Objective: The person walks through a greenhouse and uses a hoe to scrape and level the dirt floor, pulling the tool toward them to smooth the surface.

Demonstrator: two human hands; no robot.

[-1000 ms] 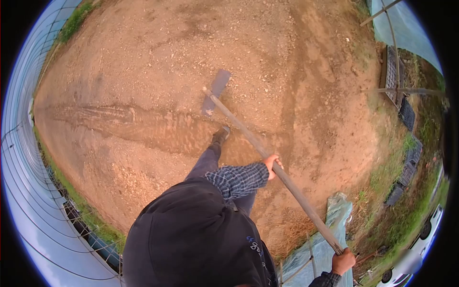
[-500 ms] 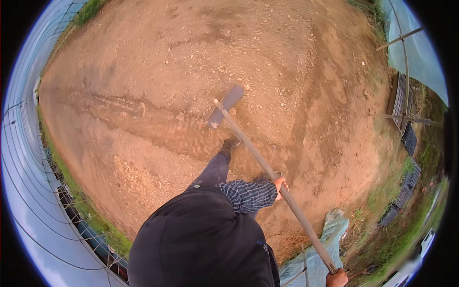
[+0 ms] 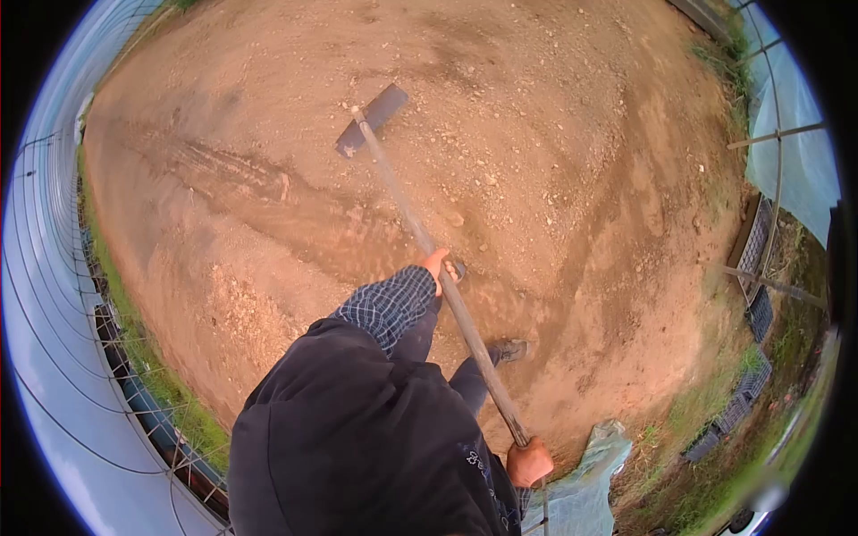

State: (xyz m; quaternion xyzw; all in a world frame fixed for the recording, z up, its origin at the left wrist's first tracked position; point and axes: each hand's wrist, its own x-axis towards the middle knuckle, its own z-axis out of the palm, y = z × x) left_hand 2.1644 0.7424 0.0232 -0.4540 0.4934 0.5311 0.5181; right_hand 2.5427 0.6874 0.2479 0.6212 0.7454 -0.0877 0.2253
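Note:
A long-handled hoe point(image 3: 404, 202) with a wide, flat rectangular blade point(image 3: 384, 109) stretches diagonally across the view. Its blade is out in front, at or just over the stony brown soil point(image 3: 536, 125); whether it touches cannot be told. My left hand point(image 3: 438, 269), in a checked sleeve, is closed around the middle of the wooden handle. At the handle's near end, my right hand point(image 3: 530, 463) is wrapped tightly round the wood. One of my boots point(image 3: 512, 349) shows to the right of the handle; the other is mostly hidden behind my left hand.
Rutted, pebbly earth spreads ahead. Along the right edge stand dark plastic trays point(image 3: 735, 406), grass and a metal frame with bluish sheeting point(image 3: 795, 170). More plastic sheet point(image 3: 585, 482) lies close by on the right. A ribbed greenhouse wall point(image 3: 40, 295) curves along the left.
The hoe blade has moved farther forward and to the left. Both hands have gone with the handle, up and left in view, and my feet have shifted.

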